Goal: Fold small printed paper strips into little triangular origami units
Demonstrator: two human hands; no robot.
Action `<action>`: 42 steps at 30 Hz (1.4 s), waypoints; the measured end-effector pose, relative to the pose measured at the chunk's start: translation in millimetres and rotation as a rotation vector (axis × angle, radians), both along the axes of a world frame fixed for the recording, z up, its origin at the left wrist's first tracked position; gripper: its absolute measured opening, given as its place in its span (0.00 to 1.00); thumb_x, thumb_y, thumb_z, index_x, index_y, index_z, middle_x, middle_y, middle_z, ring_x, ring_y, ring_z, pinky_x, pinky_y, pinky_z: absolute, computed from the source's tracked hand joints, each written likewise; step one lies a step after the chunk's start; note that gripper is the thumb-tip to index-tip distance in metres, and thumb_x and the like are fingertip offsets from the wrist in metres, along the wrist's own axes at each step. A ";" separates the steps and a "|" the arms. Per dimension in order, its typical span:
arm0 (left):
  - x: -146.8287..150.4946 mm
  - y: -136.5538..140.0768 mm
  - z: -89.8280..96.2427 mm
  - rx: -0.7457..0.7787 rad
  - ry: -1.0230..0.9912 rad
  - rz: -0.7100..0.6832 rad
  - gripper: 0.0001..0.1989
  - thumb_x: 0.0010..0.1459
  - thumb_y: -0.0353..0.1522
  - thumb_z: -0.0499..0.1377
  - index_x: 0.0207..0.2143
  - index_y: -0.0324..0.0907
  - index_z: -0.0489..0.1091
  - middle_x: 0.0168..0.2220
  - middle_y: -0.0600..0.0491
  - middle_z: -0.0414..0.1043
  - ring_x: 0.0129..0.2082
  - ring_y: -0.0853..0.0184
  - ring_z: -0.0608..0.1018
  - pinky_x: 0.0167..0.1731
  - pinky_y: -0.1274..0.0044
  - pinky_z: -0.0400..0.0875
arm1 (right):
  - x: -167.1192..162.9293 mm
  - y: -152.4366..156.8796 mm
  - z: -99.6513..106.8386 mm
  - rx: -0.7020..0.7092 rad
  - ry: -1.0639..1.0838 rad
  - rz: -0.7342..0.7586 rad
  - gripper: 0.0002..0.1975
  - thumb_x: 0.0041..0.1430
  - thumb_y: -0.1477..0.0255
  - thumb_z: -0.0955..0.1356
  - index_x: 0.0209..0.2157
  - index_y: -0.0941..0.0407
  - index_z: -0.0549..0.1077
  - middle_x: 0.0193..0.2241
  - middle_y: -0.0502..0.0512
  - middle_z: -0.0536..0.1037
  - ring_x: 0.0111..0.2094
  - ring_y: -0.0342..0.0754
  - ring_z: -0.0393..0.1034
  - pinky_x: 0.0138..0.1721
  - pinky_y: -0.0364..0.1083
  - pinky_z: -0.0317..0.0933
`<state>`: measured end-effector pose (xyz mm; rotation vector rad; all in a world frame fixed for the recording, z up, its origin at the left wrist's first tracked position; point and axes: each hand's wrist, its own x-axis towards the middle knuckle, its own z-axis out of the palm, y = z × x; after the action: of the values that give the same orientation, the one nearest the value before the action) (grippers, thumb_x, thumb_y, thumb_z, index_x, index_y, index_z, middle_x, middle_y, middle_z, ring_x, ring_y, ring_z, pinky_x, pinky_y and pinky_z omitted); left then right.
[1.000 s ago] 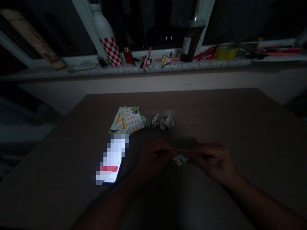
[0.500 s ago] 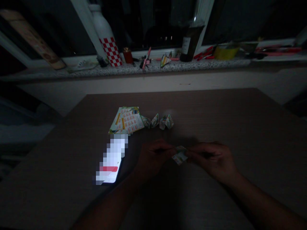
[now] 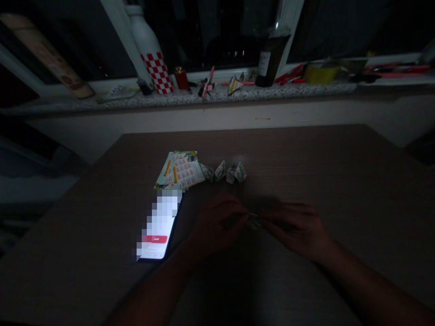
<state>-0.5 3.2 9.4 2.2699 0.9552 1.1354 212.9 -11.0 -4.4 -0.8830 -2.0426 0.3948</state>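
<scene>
Between my two hands is a small folded piece of printed paper (image 3: pixel 253 222), seen nearly edge-on and dim. My left hand (image 3: pixel 220 222) pinches its left side between thumb and fingers. On the right side, my right hand (image 3: pixel 294 226) grips it the same way. Beyond my hands, several folded paper shapes (image 3: pixel 220 172) stand in a row on the table. Left of that row lies a loose stack of printed paper sheets (image 3: pixel 186 172). A lit phone (image 3: pixel 159 226) rests to the left of my left hand, its screen partly blurred out.
The wooden table (image 3: pixel 306 158) reaches a wall below a stone windowsill (image 3: pixel 183 99). On the sill stand a white bottle with red checks (image 3: pixel 152 54), a dark bottle (image 3: pixel 267 63), a small red jar (image 3: pixel 181 78), a yellow roll (image 3: pixel 321 73) and another folded paper (image 3: pixel 235 84).
The paper in my hands has tipped, so its printed face, visible before, now shows mostly as a thin edge. Both hands have turned slightly with it. Nothing else on the table has moved.
</scene>
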 end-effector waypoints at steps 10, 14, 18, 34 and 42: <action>10.8 -3.5 -8.6 0.157 0.050 -0.098 0.01 0.54 0.27 0.58 0.31 0.40 0.70 0.30 0.51 0.74 0.31 0.69 0.75 0.31 0.79 0.70 | -13.7 -1.8 9.8 0.076 0.114 0.091 0.09 0.49 0.81 0.68 0.34 0.55 0.71 0.27 0.54 0.75 0.29 0.48 0.70 0.30 0.48 0.66; 14.1 -3.5 -13.7 0.192 -0.006 -0.133 0.01 0.53 0.27 0.59 0.30 0.40 0.70 0.29 0.51 0.74 0.30 0.69 0.75 0.31 0.79 0.69 | -16.2 -1.5 9.3 0.103 0.102 0.075 0.09 0.47 0.81 0.68 0.30 0.54 0.70 0.24 0.52 0.74 0.26 0.47 0.69 0.29 0.47 0.65; 14.1 -4.2 -14.8 0.184 -0.012 -0.124 0.01 0.54 0.28 0.58 0.30 0.41 0.70 0.28 0.52 0.74 0.30 0.69 0.75 0.31 0.78 0.70 | -14.5 -2.3 8.6 0.071 0.064 0.061 0.08 0.47 0.80 0.68 0.30 0.54 0.70 0.24 0.52 0.74 0.27 0.47 0.69 0.30 0.48 0.64; 16.4 -10.5 -11.7 0.150 -0.007 -0.123 0.02 0.53 0.27 0.58 0.28 0.41 0.69 0.26 0.53 0.73 0.28 0.70 0.74 0.30 0.80 0.68 | -11.9 -3.5 10.7 0.051 -0.012 0.066 0.06 0.47 0.78 0.67 0.26 0.54 0.65 0.21 0.49 0.68 0.23 0.45 0.63 0.26 0.45 0.56; 10.7 -9.6 -4.4 0.108 -0.022 -0.054 0.02 0.52 0.27 0.59 0.28 0.40 0.70 0.26 0.52 0.74 0.26 0.71 0.74 0.26 0.81 0.68 | -2.1 1.4 10.5 -0.005 0.010 -0.002 0.06 0.44 0.80 0.64 0.24 0.54 0.66 0.20 0.49 0.69 0.22 0.43 0.64 0.24 0.42 0.58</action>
<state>10.2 -6.4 5.0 2.3483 0.8375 1.2126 210.8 -9.6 6.1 -0.8836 -2.0322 0.4026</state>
